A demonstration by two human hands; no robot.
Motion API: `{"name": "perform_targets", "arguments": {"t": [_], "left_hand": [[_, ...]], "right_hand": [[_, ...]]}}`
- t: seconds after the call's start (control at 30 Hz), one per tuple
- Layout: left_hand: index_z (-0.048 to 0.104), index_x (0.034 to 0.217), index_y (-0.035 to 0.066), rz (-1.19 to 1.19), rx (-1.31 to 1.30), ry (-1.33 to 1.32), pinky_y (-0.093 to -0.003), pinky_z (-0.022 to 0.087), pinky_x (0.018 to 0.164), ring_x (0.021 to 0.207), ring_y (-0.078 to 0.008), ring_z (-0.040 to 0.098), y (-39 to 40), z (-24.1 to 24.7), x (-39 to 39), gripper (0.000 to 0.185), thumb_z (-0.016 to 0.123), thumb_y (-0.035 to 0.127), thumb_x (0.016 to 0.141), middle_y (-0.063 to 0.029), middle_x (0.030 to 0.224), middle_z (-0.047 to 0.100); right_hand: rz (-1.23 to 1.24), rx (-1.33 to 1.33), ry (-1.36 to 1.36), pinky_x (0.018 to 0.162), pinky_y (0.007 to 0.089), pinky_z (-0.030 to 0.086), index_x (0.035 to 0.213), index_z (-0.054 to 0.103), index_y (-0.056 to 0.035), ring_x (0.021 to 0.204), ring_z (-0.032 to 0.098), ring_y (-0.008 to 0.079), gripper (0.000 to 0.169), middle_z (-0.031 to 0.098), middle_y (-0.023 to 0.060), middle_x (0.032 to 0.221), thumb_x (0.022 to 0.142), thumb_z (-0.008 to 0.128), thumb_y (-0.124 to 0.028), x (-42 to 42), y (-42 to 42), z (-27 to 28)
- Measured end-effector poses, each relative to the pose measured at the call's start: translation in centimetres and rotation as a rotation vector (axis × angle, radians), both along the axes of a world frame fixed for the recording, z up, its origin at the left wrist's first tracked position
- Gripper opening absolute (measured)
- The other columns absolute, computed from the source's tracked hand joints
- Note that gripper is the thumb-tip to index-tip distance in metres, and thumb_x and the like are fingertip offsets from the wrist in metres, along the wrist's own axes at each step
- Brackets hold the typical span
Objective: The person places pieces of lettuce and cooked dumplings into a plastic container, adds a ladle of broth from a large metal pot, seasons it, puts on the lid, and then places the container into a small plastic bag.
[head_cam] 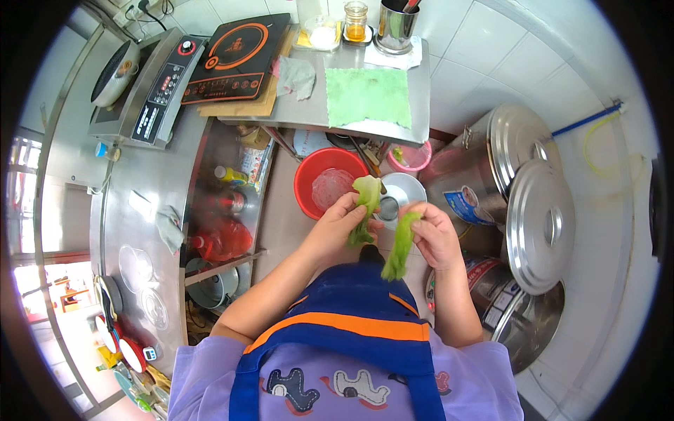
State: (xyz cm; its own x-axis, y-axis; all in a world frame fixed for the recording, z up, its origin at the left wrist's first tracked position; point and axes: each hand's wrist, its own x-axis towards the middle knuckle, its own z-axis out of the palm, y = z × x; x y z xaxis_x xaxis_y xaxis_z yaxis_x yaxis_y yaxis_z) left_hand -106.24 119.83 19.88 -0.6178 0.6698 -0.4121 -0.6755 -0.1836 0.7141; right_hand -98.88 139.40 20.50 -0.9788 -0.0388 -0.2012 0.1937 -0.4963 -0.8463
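My left hand (pixel 342 218) pinches a pale-stemmed green leaf (pixel 367 202), which looks like lettuce, between thumb and fingers. A second leaf piece (pixel 401 247) hangs down from the fingertips of my right hand (pixel 436 231). The two pieces are apart, both held above my apron (pixel 347 294). Below and beyond my hands, a red plastic basin (pixel 303 181) stands on the floor with something clear, perhaps a plastic bag or water, inside. Beside it sits a silvery metal bowl (pixel 413 187), partly hidden behind the leaf and my hands. A pink basket (pixel 425 158) behind holds some green scraps.
A steel table (pixel 420 100) with a green cloth (pixel 368 97) and an induction cooker (pixel 237 58) stands ahead. Large lidded steel pots (pixel 468 152) crowd the right side. Along the left runs a steel counter (pixel 179 152) with shelves beneath it.
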Motion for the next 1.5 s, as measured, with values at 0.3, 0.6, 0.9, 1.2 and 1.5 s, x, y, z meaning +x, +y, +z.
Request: {"name": "perform_targets", "arguments": {"t": [0.3,0.6,0.9,1.2,1.5], "left_hand": [[0.053,0.111,0.000,-0.481,-0.259,0.529,-0.0237,0.047,0.068,0.074,-0.0094,0.057,-5.6,2.7,8.3,0.030,0.060,0.012,0.085,-0.0018,0.085,0.061],[0.059,0.100,0.000,-0.714,-0.149,0.655,-0.0246,0.045,0.063,0.072,-0.0090,0.056,-7.5,1.8,10.9,0.023,0.055,0.020,0.089,-0.0035,0.083,0.061],[0.060,0.091,0.003,-0.494,0.552,-0.195,-0.0220,0.042,0.052,0.063,-0.0084,0.054,-2.5,4.1,17.7,0.018,0.057,0.020,0.087,-0.0015,0.075,0.057],[0.060,0.084,0.001,-0.729,-0.261,1.689,-0.0372,0.046,0.058,0.065,-0.0338,0.060,11.5,0.6,20.3,0.014,0.060,0.006,0.071,-0.0199,0.067,0.058],[0.055,0.090,0.000,-0.590,-0.192,1.501,-0.0333,0.046,0.060,0.066,-0.0239,0.060,26.9,-0.9,29.7,0.024,0.048,-0.009,0.069,-0.0164,0.071,0.059]], "right_hand": [[-0.356,0.148,-0.064,0.052,0.0210,0.046,0.094,0.047,-0.0069,0.060,0.053,0.0097,0.017,0.055,0.0053,0.094,0.083,0.057,0.001,8.4,-9.4,0.4],[-0.035,0.434,-0.180,0.043,0.0163,0.040,0.095,0.060,-0.0036,0.049,0.051,0.0036,0.015,0.059,-0.0002,0.067,0.082,0.066,-0.010,14.0,-10.2,4.7],[-0.401,-0.287,0.072,0.063,0.0234,0.051,0.092,0.061,0.0003,0.069,0.062,0.0140,0.010,0.065,0.0104,0.085,0.082,0.062,-0.001,19.6,-8.5,6.5],[-0.703,1.259,0.309,0.060,0.0311,0.049,0.087,0.062,0.0013,0.069,0.062,0.0281,0.014,0.061,0.0147,0.078,0.073,0.062,0.004,29.4,-1.4,4.3],[-1.025,-0.170,0.030,0.035,0.0175,0.033,0.089,0.060,-0.0006,0.040,0.045,0.0055,0.009,0.061,0.0052,0.070,0.083,0.062,-0.007,41.4,12.5,3.0]]}}
